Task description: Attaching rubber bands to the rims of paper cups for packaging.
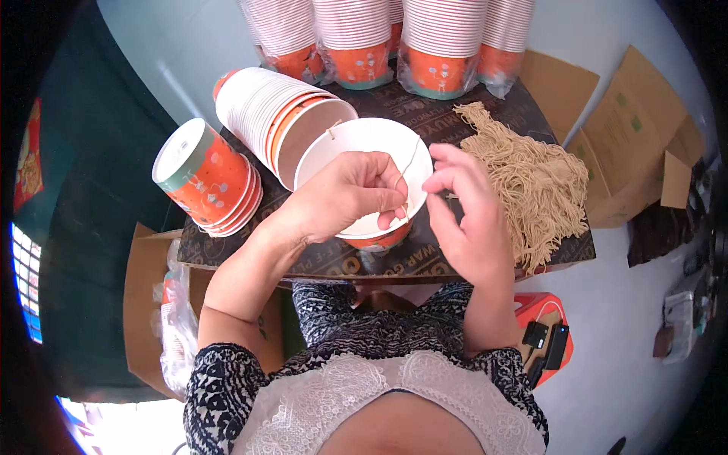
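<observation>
A paper bucket [364, 140], white inside and orange outside, stands at the near middle of the dark table. Over its mouth my left hand [360, 193] pinches a thin tan string [410, 161], whose free end rises toward the far right rim. A short bit of string [332, 130] sticks up at the bucket's left rim. My right hand [472, 208] is beside the right rim, fingers curved and apart, with nothing visible in them. Right of it lies a heap of tan strings [535, 189].
Nested paper buckets [262, 114] lie tipped behind the bucket. A shorter upside-down stack [216, 182] sits left. Tall wrapped stacks [444, 45] line the table's back. Cardboard boxes [626, 136] stand right, another box [144, 303] lower left. A red stool [550, 303] holds small black devices.
</observation>
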{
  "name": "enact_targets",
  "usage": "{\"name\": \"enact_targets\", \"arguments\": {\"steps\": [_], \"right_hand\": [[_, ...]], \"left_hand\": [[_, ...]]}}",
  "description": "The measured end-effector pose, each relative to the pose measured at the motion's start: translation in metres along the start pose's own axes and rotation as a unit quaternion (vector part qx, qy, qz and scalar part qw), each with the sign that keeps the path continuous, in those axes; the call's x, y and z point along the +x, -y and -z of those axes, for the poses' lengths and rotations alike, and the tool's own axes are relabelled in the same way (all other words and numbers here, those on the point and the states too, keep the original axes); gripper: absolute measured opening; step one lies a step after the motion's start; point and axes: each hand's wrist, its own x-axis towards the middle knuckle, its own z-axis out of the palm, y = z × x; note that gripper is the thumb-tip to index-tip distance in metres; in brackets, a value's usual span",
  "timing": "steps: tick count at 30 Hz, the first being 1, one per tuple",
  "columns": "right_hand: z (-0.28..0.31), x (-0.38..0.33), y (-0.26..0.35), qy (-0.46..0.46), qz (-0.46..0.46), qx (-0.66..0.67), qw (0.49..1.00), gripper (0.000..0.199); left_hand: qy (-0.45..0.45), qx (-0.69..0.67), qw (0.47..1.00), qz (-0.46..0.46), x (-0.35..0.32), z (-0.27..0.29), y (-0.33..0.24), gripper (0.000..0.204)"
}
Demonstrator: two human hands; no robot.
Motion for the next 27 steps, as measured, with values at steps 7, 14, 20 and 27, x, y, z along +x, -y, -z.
{"name": "enact_targets", "arguments": {"steps": [7, 14, 20, 27], "right_hand": [[-0.005, -0.007, 0.006, 0.028, 0.031, -0.016, 0.999, 0.022], [-0.017, -0.005, 0.006, -0.011, 0.058, -0.033, 0.998, 0.013], [-0.025, -0.009, 0.006, -0.001, 0.066, -0.044, 0.997, 0.008], [-0.023, -0.019, 0.014, 0.008, 0.004, -0.013, 1.0, 0.003]], "left_hand": [[0.014, 0.003, 1.0, -0.015, -0.001, -0.001, -0.003, 0.007], [0.014, 0.01, 1.0, -0.024, 0.001, -0.003, 0.0, 0.009], [0.033, 0.049, 0.997, -0.042, 0.004, 0.003, 0.011, 0.007], [0.023, 0.06, 0.998, -0.016, 0.008, -0.01, 0.012, 0.008]]}}
